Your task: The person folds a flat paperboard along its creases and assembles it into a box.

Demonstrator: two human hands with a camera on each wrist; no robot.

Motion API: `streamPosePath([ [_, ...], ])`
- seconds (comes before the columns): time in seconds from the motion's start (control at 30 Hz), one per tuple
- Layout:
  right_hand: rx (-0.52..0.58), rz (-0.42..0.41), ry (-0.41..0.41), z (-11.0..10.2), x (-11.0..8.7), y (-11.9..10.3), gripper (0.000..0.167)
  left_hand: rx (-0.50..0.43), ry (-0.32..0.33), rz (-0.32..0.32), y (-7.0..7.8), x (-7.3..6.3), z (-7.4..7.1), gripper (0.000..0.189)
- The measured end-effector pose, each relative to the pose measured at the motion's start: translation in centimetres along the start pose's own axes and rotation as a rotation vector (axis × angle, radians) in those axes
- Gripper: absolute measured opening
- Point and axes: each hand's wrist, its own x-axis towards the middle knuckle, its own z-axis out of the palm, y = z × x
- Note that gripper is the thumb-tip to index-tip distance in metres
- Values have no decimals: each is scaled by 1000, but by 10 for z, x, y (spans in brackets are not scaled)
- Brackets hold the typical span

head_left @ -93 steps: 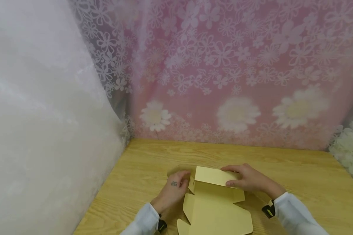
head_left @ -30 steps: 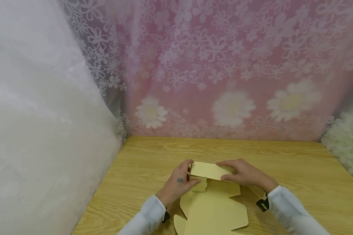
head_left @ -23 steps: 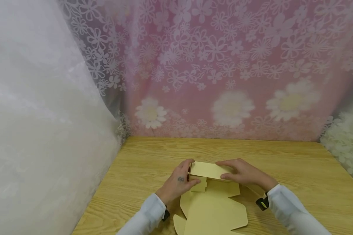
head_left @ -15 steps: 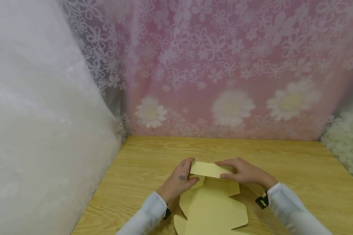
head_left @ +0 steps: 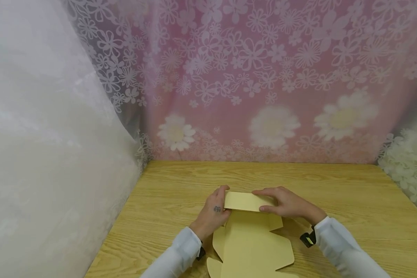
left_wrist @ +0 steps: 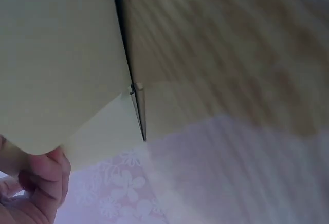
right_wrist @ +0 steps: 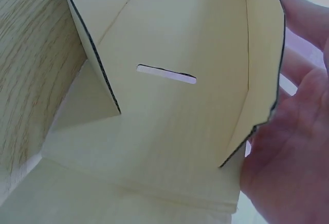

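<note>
A pale yellow cardboard box (head_left: 253, 247), partly folded, lies with its cut flaps spread toward me. Its far wall (head_left: 244, 200) stands raised. At that wall's left end, my left hand (head_left: 213, 211) grips the corner, thumb on the near side and fingers at the back. My right hand (head_left: 288, 204) holds the right end of the same wall between thumb and fingers. In the right wrist view, a narrow slot (right_wrist: 167, 74) cuts through a panel between two upright sides. The left wrist view shows curled fingers (left_wrist: 49, 180) at a cardboard edge. The left end flap is hidden in the head view.
The box rests on a wood-grain table (head_left: 153, 216). A pink floral curtain (head_left: 222, 77) hangs behind the table, a white sheet (head_left: 55, 135) along the left. White lacy fabric (head_left: 406, 166) hangs at the right.
My left hand has brought the left end flap inward; its tab showed in front of the wall half a second ago and is now out of sight. My right hand stays at the wall.
</note>
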Motion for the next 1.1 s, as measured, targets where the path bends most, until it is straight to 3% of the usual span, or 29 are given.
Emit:
streamPosePath([
  [0.3,-1,19,-2,-2,-3,-6,57,90,23,41,3,0,5,55],
  [0.4,3,34,-2,-3,-5,-8,57,75,-54,30,3,0,-2,54],
  [0.57,-19,38,40,-1,-5,-12,55,-49,-267,55,-5,1,-26,64],
  [0.7,-79,72,82,2,-7,-14,54,-134,-318,108,-13,3,-40,53],
  [0.77,-128,93,128,2,-11,-15,50,-160,-323,120,-16,3,-44,49],
  [0.9,-236,133,295,0,-24,-21,33,-158,-314,124,-17,2,-45,51],
  [1.0,-234,207,377,2,-31,-29,23,-160,-304,113,-16,1,-44,52],
  [1.1,-192,281,399,13,-32,-32,18,-160,-300,106,-14,2,-44,52],
])
